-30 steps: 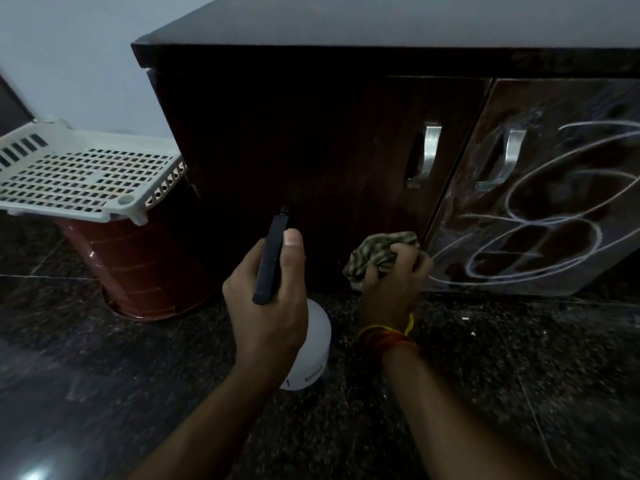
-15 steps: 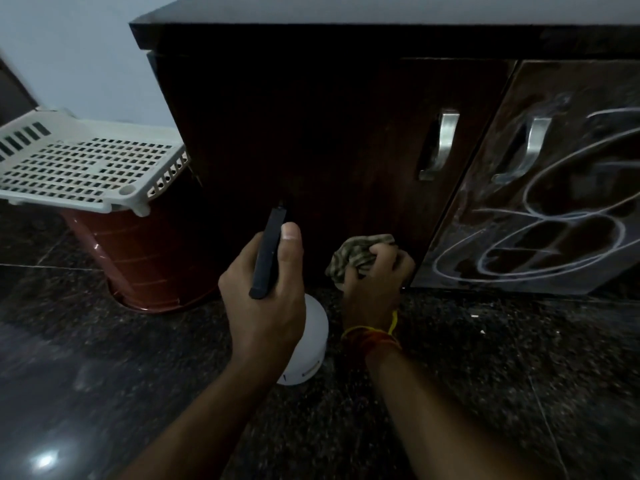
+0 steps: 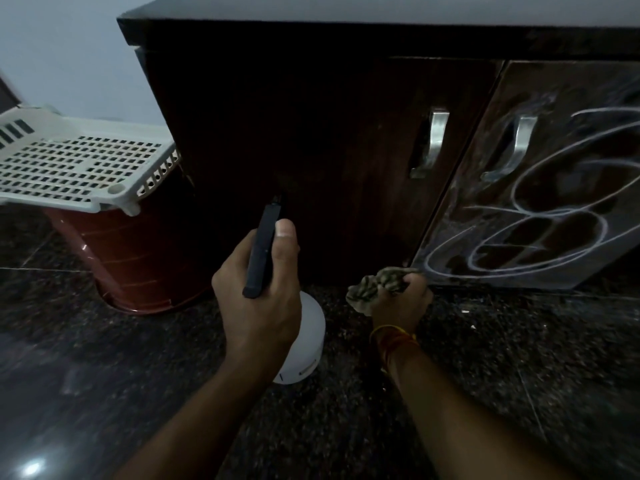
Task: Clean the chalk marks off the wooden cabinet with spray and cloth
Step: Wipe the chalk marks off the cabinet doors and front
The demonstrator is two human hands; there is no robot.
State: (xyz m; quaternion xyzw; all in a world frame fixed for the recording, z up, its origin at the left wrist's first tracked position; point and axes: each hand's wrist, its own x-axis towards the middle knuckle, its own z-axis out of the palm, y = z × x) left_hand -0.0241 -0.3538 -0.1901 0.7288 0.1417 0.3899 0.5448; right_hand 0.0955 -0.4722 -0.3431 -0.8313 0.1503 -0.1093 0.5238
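Note:
A dark wooden cabinet [image 3: 311,126] fills the upper view. Its left door looks free of chalk. White looping chalk marks [image 3: 540,233] cover the right door. My left hand [image 3: 259,306] grips a spray bottle with a white body [image 3: 308,344] and a black head, the nozzle pointing at the left door. My right hand [image 3: 401,306] clutches a crumpled checked cloth [image 3: 374,289] low at the cabinet's bottom edge, where the two doors meet.
A white perforated basket lid [image 3: 76,168] rests on a reddish-brown bin [image 3: 138,258] to the cabinet's left. Two metal handles [image 3: 433,140] sit on the doors. The floor [image 3: 519,375] is dark speckled stone.
My right hand with the cloth has moved down and right along the left door's bottom edge, toward the chalked door. The left hand and bottle have stayed almost still.

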